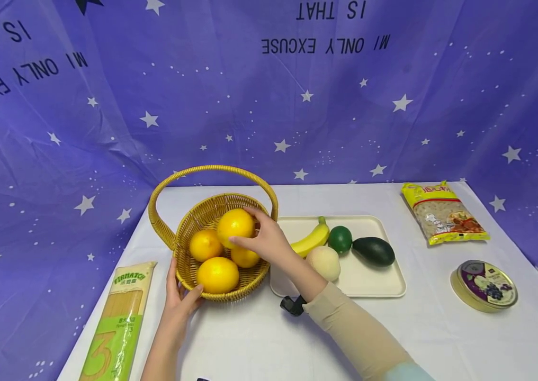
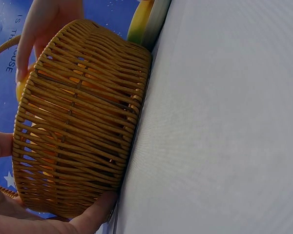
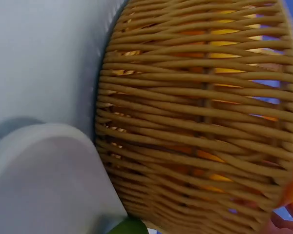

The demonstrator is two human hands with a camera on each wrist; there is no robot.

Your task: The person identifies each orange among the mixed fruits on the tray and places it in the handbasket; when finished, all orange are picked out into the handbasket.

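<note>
A wicker basket (image 1: 245, 286) with a tall arched handle holds several yellow-orange fruits, among them an orange (image 1: 235, 226) on top and a longer one (image 1: 218, 275) near the front rim. My right hand (image 1: 271, 239) grips the top orange between thumb and fingers, over the basket's right side. At the front left, my left hand (image 1: 180, 304) holds the basket, thumb at the rim and fingers along the outside wall. The left wrist view shows this hand (image 2: 39, 214) against the woven side (image 2: 83, 122). In the right wrist view the basket wall (image 3: 195, 112) hides most of the fruit.
Right of the basket, a cream tray (image 1: 369, 288) carries a banana (image 1: 312, 241), a round green fruit (image 1: 340, 239), a dark avocado (image 1: 374, 251) and a pale round fruit (image 1: 323, 263). Spaghetti (image 1: 116, 323) lies left; a yellow bag (image 1: 445, 214) and a round tin (image 1: 484, 286) lie right.
</note>
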